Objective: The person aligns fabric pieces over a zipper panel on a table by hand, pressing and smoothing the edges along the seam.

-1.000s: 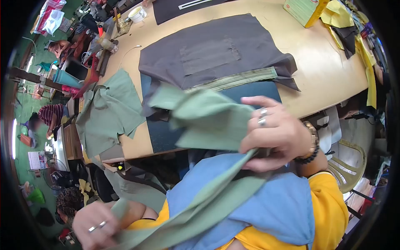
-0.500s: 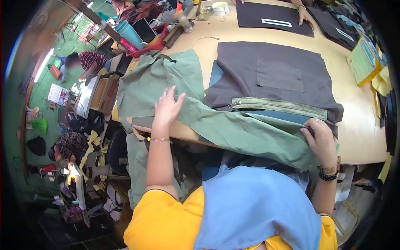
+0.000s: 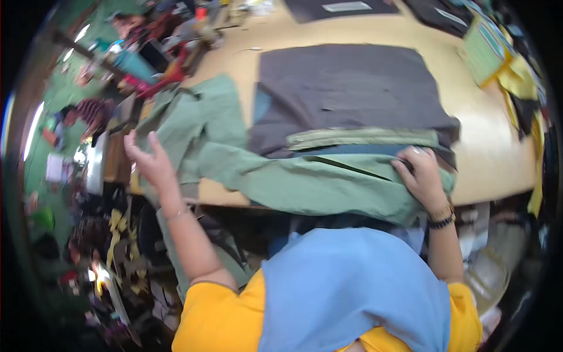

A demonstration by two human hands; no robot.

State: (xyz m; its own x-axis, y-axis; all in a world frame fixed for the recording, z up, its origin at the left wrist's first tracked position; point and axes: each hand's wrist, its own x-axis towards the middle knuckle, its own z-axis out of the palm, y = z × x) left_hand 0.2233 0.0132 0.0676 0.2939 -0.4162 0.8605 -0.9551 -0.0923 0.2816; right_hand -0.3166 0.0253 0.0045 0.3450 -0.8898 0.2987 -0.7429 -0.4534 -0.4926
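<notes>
My left hand (image 3: 151, 163) is open, fingers spread, at the left edge of the green cloth (image 3: 305, 182); whether it touches the cloth is unclear. The cloth lies rumpled along the front of the table, with a dark fold or gap near its right part. My right hand (image 3: 419, 173) has its fingers curled on the right end of that cloth, gripping its upper edge. Just behind lies a dark grey fabric panel (image 3: 352, 82) with a faint patch outline. A light green zipper strip (image 3: 363, 139) runs along its near side, above a strip of blue fabric.
The pale tabletop (image 3: 492, 158) carries a yellow and green box (image 3: 485, 50) at the right. More dark panels (image 3: 346, 8) with white rectangles lie at the far side. A red basket (image 3: 170, 76) with a blue tumbler (image 3: 136, 64) stands at left. People work farther left.
My left hand has moved left from above the green cloth to its left edge. My right hand keeps its hold on the right end. The view has shifted and blurred.
</notes>
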